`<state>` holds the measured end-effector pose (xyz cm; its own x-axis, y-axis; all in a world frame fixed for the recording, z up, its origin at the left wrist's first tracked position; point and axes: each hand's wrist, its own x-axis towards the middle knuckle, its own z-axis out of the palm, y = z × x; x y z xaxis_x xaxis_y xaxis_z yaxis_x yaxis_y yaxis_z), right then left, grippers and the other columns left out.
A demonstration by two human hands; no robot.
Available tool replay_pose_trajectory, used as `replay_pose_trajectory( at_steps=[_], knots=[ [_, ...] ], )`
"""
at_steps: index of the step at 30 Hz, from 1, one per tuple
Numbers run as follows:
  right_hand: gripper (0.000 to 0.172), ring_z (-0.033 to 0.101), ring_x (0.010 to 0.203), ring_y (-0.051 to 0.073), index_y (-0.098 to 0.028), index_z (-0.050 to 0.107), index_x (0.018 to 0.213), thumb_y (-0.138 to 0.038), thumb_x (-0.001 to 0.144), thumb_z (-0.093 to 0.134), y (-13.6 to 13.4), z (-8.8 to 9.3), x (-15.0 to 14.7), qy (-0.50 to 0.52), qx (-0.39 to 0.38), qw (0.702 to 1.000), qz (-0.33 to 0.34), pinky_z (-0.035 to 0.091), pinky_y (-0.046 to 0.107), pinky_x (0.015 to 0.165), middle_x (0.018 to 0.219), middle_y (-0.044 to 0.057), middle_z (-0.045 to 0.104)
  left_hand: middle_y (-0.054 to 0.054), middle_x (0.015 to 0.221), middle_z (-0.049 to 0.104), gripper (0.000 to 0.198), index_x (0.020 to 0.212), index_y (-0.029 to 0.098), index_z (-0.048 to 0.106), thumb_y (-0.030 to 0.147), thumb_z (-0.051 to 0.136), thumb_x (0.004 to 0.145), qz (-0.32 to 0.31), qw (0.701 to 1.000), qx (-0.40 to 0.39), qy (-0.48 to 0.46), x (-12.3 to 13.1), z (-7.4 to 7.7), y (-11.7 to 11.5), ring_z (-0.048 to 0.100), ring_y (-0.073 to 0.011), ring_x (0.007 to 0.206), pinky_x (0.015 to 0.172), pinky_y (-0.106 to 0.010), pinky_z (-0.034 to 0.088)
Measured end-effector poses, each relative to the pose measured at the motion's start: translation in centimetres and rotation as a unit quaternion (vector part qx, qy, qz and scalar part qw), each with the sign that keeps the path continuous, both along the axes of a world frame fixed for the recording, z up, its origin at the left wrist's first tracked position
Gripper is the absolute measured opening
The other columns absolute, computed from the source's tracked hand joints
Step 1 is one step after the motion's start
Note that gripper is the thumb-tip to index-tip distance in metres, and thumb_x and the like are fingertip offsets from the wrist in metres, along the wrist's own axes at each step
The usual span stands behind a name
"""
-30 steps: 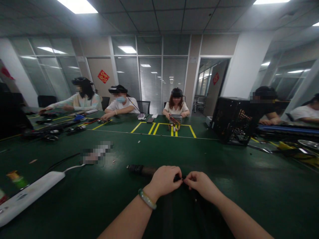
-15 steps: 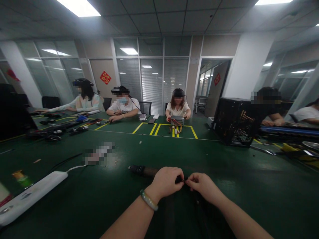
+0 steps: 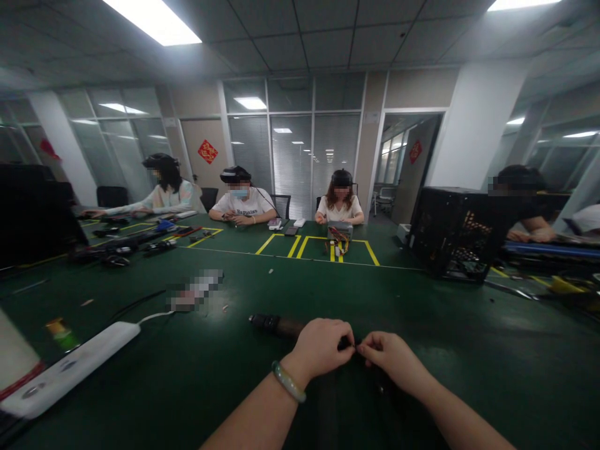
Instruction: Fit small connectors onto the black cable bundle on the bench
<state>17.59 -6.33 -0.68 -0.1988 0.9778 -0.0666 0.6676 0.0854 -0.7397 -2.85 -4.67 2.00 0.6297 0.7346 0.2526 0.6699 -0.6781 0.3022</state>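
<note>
My left hand (image 3: 323,345), with a pale green bangle (image 3: 289,382) on its wrist, is closed with thumb and forefinger pinched at a small dark piece that I cannot make out. Fingertip to fingertip with it, my right hand (image 3: 387,353) is closed in a pinch too, and whatever it holds is too small to name. Behind my left hand lies a dark rod-shaped tool (image 3: 288,327) with a ridged black end (image 3: 265,322) pointing left. Part of it is hidden by the hand. Below my right hand a dark, thin shape on the table is hard to see.
A white power strip (image 3: 79,365) and a green-and-gold roll (image 3: 63,334) are at left. A black computer case (image 3: 452,234) stands at right. Across the green table (image 3: 225,356), several people sit with parts, one behind a grey power supply (image 3: 340,231) with coloured wires.
The view has shifted slightly, so everything sits a little further right and lower. My hands stay pinched together. Across the table, the masked person has drawn both hands together.
</note>
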Motion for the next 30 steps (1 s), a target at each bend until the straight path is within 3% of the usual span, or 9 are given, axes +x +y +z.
replay_pose_trajectory(
  at_steps=[20,30],
  knots=[
    [0.023,0.059,0.059,0.014,-0.018,0.067,0.083,-0.039,0.087,0.057,-0.02,-0.19,0.04,-0.005,0.001,1.000,0.005,0.036,0.021,0.052,0.071,0.001,0.070,0.002,0.091,0.065,0.012,0.092,0.025,0.060,0.032,0.060,0.082,0.000,1.000,-0.001,-0.008,-0.15,0.17,-0.17,0.059,-0.0172,0.088,0.080,-0.029,0.041],
    [0.020,0.059,0.059,0.014,-0.018,0.066,0.081,-0.034,0.086,0.056,0.06,-0.41,-0.05,-0.012,0.023,1.000,0.016,0.035,0.021,0.052,0.067,0.000,0.068,0.004,0.091,0.064,0.009,0.089,0.026,0.061,0.031,0.061,0.082,-0.018,0.999,0.027,-0.007,-0.24,-0.61,0.27,0.059,-0.0156,0.085,0.079,-0.028,0.040]
  ],
)
